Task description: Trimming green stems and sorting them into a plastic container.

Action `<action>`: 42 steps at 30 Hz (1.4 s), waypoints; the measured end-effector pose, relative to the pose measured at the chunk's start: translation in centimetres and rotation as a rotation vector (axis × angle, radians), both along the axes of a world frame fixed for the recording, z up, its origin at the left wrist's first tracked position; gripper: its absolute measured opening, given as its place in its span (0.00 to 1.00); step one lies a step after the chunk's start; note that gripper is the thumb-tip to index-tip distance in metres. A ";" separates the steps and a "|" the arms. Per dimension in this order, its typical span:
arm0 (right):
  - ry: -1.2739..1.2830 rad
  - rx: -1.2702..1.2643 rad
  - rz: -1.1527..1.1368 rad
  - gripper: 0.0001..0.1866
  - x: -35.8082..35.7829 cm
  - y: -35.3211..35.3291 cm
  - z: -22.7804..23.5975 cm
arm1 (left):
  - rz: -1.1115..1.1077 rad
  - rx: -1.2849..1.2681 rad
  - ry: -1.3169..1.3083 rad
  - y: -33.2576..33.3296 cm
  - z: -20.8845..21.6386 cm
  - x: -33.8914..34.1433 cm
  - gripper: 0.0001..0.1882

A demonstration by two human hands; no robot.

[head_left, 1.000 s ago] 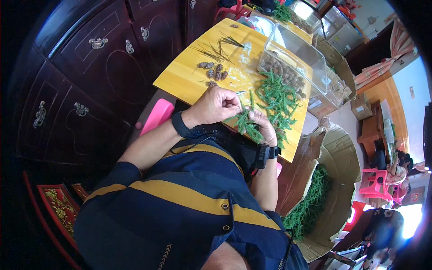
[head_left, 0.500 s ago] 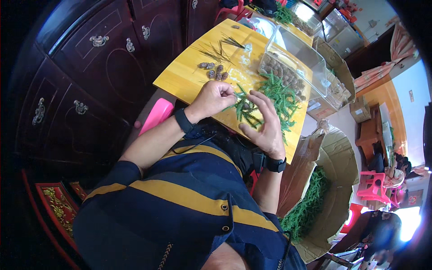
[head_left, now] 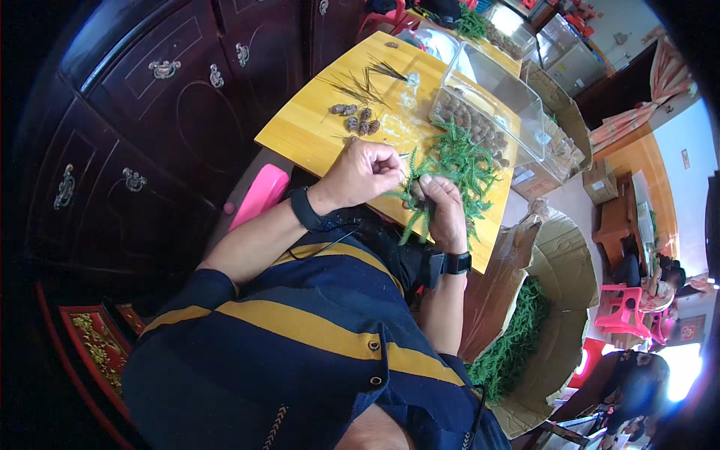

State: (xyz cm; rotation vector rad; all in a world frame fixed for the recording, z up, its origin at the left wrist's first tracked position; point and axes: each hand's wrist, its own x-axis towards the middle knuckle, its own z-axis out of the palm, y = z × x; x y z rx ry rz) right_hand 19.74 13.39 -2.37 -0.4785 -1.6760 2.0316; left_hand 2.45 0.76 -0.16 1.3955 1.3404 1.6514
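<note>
My right hand (head_left: 447,214) is closed on a green artificial fir sprig (head_left: 417,222), with thumb and fingers pressed round its middle. A brown pine cone (head_left: 418,190) shows partly among the fronds, next to my right thumb. Just left of it, my left hand (head_left: 366,171) is closed in a pinch beside the sprig; what lies between its fingertips is too small to make out. Beyond my right hand, a pile of similar green sprigs (head_left: 461,161) lies on the yellow wooden table (head_left: 300,135). Several loose pine cones (head_left: 364,120) lie on the table past my left hand.
Thin dark stems (head_left: 358,88) lie toward the table's far side. A clear plastic bin (head_left: 487,90) of pine cones stands at the right. A large cardboard box (head_left: 562,300) holds green sprigs at lower right. A pink stool (head_left: 261,193) and dark cabinets (head_left: 180,97) stand left.
My right hand has gone from spread fingers to closed on the sprig, moving slightly left and down. My left hand has shifted a little right and down, still pinching.
</note>
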 end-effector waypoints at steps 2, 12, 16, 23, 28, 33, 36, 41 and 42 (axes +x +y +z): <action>0.022 -0.273 0.023 0.14 0.0 -0.1 -0.6 | 0.040 0.033 0.100 -0.2 0.4 0.4 0.03; -0.075 0.141 -0.313 0.30 -0.6 -2.2 2.1 | 0.184 -0.015 0.173 -0.1 -0.3 -0.4 0.06; -0.042 0.883 -0.413 0.41 0.1 -2.7 4.1 | 0.205 -0.037 -0.006 0.6 -1.4 -1.0 0.05; -0.186 1.297 -0.230 0.35 -1.2 -3.3 3.6 | 0.176 -0.100 -0.060 0.8 -1.8 -1.3 0.05; -0.140 1.210 -0.270 0.21 -1.2 -1.9 1.8 | 0.019 -0.107 -0.133 0.8 -1.9 -1.4 0.04; -0.242 0.804 -0.132 0.10 -0.5 -2.3 3.1 | -0.044 -0.119 -0.090 0.3 -1.5 -1.6 0.04; -0.318 0.515 -0.042 0.09 0.0 -2.1 3.3 | -0.082 -0.123 -0.071 -0.2 -1.0 -1.5 0.04; -0.149 0.043 0.065 0.09 0.1 -1.4 2.0 | -0.130 -0.098 -0.132 -0.2 -0.8 -1.0 0.04; -0.141 -0.031 0.068 0.08 0.1 -1.4 1.9 | -0.150 -0.144 -0.209 -0.4 -0.5 -1.0 0.04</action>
